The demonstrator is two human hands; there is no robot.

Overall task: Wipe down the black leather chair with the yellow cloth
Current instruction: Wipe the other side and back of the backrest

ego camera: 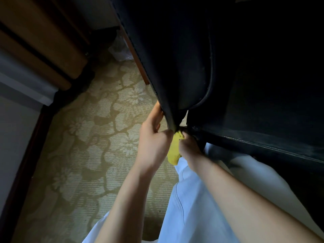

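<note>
The black leather chair [184, 55] fills the upper right, its backrest and seat meeting in a dark gap near the middle of the view. My left hand [154, 137] grips the lower side edge of the backrest. My right hand [188, 146] is closed on the yellow cloth [173, 149] and presses its upper end into the gap where backrest and seat join. The loose end of the cloth hangs down between my two hands. The fingertips of my right hand are hidden under the seat edge.
A floral-patterned beige carpet [98, 130] covers the floor to the left. Wooden furniture [43, 41] and a dark-framed wall panel [22, 137] stand at the far left. A crumpled clear plastic bag [119, 48] lies behind the chair. My light trousers [192, 207] are below.
</note>
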